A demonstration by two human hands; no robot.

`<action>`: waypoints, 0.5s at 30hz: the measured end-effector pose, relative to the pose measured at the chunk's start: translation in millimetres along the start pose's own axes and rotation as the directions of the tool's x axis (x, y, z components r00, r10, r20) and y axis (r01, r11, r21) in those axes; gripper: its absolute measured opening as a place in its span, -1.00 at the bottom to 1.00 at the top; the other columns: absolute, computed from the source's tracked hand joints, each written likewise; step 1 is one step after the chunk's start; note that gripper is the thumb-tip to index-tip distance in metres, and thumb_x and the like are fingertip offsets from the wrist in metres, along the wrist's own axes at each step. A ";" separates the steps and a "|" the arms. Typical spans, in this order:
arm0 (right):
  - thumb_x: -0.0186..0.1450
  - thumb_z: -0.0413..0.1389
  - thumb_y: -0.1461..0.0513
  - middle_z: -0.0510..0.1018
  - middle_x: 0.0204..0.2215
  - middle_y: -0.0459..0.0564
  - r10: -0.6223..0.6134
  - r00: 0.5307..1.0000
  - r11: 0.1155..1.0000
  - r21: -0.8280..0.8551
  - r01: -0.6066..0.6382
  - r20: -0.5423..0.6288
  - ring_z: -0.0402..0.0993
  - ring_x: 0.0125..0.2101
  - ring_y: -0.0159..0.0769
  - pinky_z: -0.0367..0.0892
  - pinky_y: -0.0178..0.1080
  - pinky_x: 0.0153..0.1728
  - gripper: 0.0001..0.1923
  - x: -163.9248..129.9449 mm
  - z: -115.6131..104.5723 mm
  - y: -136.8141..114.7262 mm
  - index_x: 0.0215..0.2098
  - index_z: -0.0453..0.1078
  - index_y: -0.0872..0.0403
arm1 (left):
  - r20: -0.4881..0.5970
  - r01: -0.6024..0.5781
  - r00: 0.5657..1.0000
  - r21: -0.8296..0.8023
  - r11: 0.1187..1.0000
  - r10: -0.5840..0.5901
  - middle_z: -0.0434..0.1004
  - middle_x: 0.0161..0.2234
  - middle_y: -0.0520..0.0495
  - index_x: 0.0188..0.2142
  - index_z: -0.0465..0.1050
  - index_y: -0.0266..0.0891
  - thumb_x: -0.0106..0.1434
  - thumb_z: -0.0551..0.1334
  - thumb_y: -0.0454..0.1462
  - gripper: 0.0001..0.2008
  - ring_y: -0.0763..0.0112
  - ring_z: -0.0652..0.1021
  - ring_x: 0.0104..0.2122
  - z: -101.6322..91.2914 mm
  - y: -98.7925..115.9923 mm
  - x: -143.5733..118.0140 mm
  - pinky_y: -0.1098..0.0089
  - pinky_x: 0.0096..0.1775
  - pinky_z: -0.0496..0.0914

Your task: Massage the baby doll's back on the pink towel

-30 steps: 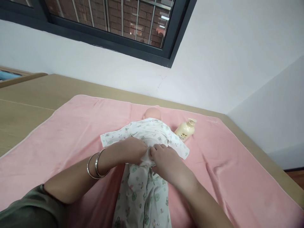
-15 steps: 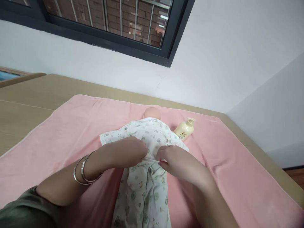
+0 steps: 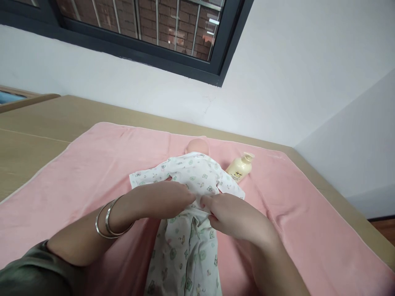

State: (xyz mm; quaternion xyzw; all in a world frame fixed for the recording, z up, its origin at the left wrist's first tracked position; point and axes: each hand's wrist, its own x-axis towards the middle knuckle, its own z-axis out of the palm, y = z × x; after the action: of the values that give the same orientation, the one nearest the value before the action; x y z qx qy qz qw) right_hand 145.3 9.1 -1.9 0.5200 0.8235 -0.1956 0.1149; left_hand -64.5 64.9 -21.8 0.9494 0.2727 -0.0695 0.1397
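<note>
Head view, only one on hand. Top [image 3: 197, 170], white with small prints, lies over the doll [image 3: 197, 146], whose rounded head shows past the neckline. Trousers [image 3: 175, 250], same sort of print, run below it toward the wearer, out at the lower picture edge. Long axis of the whole: from wearer to wall [image 3: 138, 84], near enough straight ahead. Both hands at the waist, where hem [image 3: 199, 210] overlaps trousers. Left hand [image 3: 175, 200] curled tight, tips out of sight, looks to have the hem gathered in; right hand [image 3: 230, 213] has finger and thumb nipped on the same edge. A narrow gap between them, cloth spanning it. Left knuckles sit a shade closer to the middle line of the trousers; otherwise neither hand has the advantage. Bulk of the top lies beyond the grip, trousers on the near side, so the hem is the dividing line, and pulling along the long axis looks the freest direction. Top's arms spread out to both sides; the right one ends close by the bottle [image 3: 240, 168], touching or not I can't tell. That bottle would be the one obstacle on the right. Blanket [image 3: 101, 152] spreads broadly either side, its far edge just past the head, with a strip of table [image 3: 46, 115] before the wall.
</note>
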 end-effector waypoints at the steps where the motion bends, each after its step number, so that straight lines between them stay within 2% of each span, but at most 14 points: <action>1: 0.13 0.01 0.48 0.34 -0.46 -0.15 0.013 1.000 1.000 -0.014 -0.013 -0.009 0.21 -0.46 -0.38 -0.10 -0.28 -0.47 -0.69 0.7 0.8 -0.2 -0.22 0.32 0.04 | 0.028 0.009 1.000 -0.013 1.000 -0.008 0.39 -0.57 0.10 -0.41 0.45 -0.24 0.24 0.19 -0.45 -0.85 0.51 0.25 -0.64 -2.1 1.1 -0.1 0.40 -0.52 0.08; 4: 0.12 0.01 0.49 0.33 -0.47 -0.15 0.030 0.999 0.998 -0.046 -0.032 -0.025 0.20 -0.48 -0.38 -0.10 -0.27 -0.50 -0.74 2.8 3.2 -1.9 -0.32 0.28 0.04 | 0.136 0.033 0.990 -0.023 0.999 -0.030 0.36 -0.57 0.07 -0.45 0.43 -0.25 0.20 0.24 -0.42 -0.88 0.47 0.26 -0.61 -8.3 4.5 0.7 0.38 -0.53 0.03; 7: 0.10 0.00 0.51 0.32 -0.48 -0.12 0.023 0.999 0.996 -0.079 -0.026 -0.035 0.20 -0.46 -0.37 -0.09 -0.26 -0.50 -0.77 3.9 3.2 -4.2 -0.48 0.19 0.06 | 0.121 0.037 0.992 0.009 0.999 -0.038 0.26 -0.62 0.07 -0.56 0.35 -0.26 0.19 0.18 -0.49 -0.76 0.49 0.18 -0.62 -10.3 5.0 2.4 0.35 -0.53 0.00; 11: 0.09 -0.03 0.51 0.32 -0.47 -0.08 -0.051 0.993 0.993 -0.115 0.039 -0.104 0.24 -0.36 -0.34 -0.05 -0.26 -0.45 -0.76 2.2 -0.9 -5.5 -0.55 0.12 0.07 | 0.056 -0.036 0.998 -0.023 0.999 0.037 0.37 -0.50 0.05 -0.58 0.28 -0.27 0.13 0.12 -0.56 -0.75 0.52 0.19 -0.57 -9.2 0.3 3.1 0.37 -0.50 0.04; 15: 0.14 -0.04 0.49 0.22 -0.58 -0.16 -0.012 0.997 0.999 -0.045 0.008 -0.080 0.13 -0.52 -0.40 -0.10 -0.24 -0.50 -0.76 -1.3 -1.8 -4.1 -0.53 0.11 0.05 | 0.090 -0.041 0.995 -0.032 0.999 0.044 0.32 -0.53 0.07 -0.54 0.30 -0.24 0.10 0.10 -0.57 -0.76 0.49 0.22 -0.57 -8.2 -4.6 1.3 0.37 -0.51 0.04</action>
State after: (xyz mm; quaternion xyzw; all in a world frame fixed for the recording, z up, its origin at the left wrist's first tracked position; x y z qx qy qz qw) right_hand 142.2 7.3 1.1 0.5207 0.8341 -0.1568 0.0921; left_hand -65.4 71.8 -15.3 0.9486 0.2468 -0.1055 0.1678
